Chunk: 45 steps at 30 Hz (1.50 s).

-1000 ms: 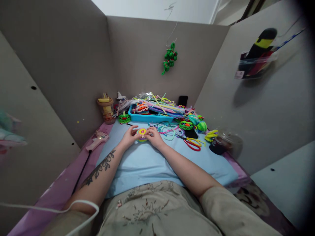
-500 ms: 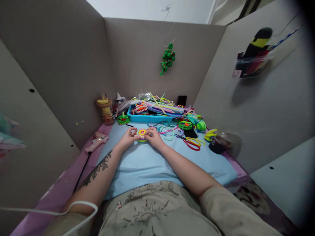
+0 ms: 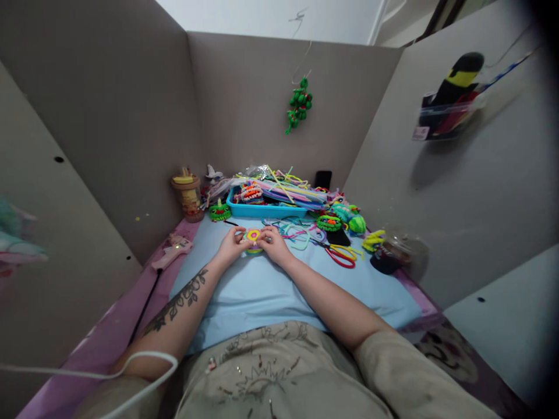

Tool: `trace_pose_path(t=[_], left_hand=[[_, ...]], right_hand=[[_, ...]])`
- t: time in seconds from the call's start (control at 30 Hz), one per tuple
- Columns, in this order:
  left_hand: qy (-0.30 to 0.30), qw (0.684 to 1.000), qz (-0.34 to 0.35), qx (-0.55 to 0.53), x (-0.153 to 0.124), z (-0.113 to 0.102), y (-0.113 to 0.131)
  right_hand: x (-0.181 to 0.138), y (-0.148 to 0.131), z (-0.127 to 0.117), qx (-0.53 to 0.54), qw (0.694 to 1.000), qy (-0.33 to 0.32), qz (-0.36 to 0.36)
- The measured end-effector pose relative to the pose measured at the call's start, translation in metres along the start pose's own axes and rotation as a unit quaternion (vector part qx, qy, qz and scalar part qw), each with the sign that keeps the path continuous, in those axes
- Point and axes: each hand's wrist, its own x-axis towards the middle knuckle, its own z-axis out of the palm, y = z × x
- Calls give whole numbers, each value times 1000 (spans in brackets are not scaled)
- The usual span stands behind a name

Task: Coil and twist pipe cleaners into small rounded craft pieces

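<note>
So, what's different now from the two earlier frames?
Nothing clearly moved on the table, and nothing was taken hold of or let go; the whole view only shifts slightly. The left hand and right hand still hold the small colourful piece. The blue tray and scissors stayed put.

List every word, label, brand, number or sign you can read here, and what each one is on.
Nothing is legible.
White label on the clear holder: too small and blurred.
Black item by the right wall: faint marks, too blurred.
Shirt: drawings, no readable words.
Piece between left hand and right hand: no lettering visible.
</note>
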Motion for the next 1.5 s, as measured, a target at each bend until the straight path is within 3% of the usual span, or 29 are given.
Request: trace_pose_path(t=[0.63,1.23,1.5], left_hand=[[-35,999,-13,0,-5,-3,6],[-16,1000,-12,-9,-2,0,2],[-12,1000,-8,8,-1,0,1]], right_hand=[[0,-1,-2,-18,1000,7,-17],[-3,-6,-4,-49,997,19,-54],[-5,-5,-2,-37,999,15,-37]])
